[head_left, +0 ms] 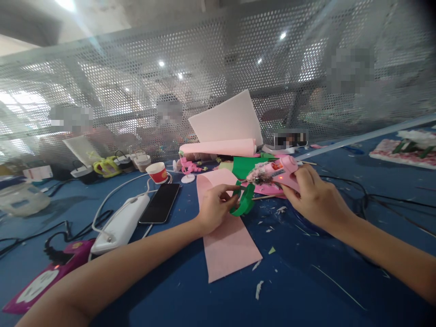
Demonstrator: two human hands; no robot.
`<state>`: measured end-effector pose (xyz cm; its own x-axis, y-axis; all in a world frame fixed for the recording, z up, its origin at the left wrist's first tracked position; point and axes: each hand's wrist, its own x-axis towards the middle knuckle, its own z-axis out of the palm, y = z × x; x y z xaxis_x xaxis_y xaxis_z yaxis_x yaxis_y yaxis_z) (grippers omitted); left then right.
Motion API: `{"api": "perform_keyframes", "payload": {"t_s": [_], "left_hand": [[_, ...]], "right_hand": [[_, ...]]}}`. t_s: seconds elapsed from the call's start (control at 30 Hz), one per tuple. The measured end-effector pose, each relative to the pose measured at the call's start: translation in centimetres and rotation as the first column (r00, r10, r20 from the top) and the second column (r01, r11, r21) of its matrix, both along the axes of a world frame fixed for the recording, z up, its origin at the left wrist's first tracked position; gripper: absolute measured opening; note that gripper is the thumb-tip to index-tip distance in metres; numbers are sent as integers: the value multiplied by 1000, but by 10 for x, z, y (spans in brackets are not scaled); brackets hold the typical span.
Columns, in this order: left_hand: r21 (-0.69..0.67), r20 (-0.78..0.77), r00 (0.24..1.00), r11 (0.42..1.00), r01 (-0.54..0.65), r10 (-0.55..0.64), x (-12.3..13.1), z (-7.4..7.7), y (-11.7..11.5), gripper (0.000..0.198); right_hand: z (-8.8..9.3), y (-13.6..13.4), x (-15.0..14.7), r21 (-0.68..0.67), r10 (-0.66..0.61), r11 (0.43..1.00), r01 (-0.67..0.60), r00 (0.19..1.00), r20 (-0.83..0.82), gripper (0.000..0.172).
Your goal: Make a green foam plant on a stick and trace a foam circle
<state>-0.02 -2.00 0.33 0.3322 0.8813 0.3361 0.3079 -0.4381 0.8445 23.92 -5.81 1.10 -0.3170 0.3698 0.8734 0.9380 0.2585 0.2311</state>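
Between the fingers of my left hand point(216, 209) is a curled green strip point(245, 202), bent into a loop; whether it is paper or felt I cannot tell. My right hand point(316, 197) is wrapped round the handle of a pink hot glue gun point(284, 170). Its nozzle end, caked with grey and white residue, points left and sits right at the upper part of the green loop. A small orange light glows on its body. Under my left hand lies a long pink sheet point(230, 254), its far end curling up.
A black phone point(160, 203), a white power strip point(121, 225) and a red paper cup point(157, 173) stand to the left. Green sheets point(245, 165) and a pink roll point(218, 147) lie behind. Scraps point(259, 289) litter the blue table point(299, 281); cables run at both sides.
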Motion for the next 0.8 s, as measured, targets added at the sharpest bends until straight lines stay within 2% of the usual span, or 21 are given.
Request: {"api": "perform_keyframes", "payload": {"t_s": [0.33, 0.43, 0.53, 0.6, 0.67, 0.73, 0.8], "left_hand": [[-1, 11, 1000, 1000, -8, 8, 1, 0, 0, 31], [14, 18, 999, 1000, -27, 27, 1, -1, 2, 30], [15, 26, 999, 999, -28, 28, 1, -3, 4, 30], [-31, 36, 999, 999, -13, 15, 1, -3, 4, 34], [-89, 58, 998, 996, -9, 15, 1, -1, 3, 37], [-117, 77, 997, 993, -7, 16, 1, 1, 1, 39], [-117, 82, 997, 993, -8, 18, 2, 2, -1, 40]], "right_hand": [[-1, 0, 1, 3, -25, 1000, 25, 1000, 4, 8], [2, 2, 2, -10, -118, 993, 118, 991, -65, 15], [10, 4, 11, -94, -290, 956, 279, 945, -151, 30], [13, 9, 27, -164, -400, 913, 373, 898, -186, 36], [10, 18, 55, -177, -469, 881, 438, 858, -211, 32], [2, 32, 91, -135, -467, 883, 449, 864, -186, 35], [-8, 47, 129, -65, -412, 911, 407, 899, -151, 46]]}}
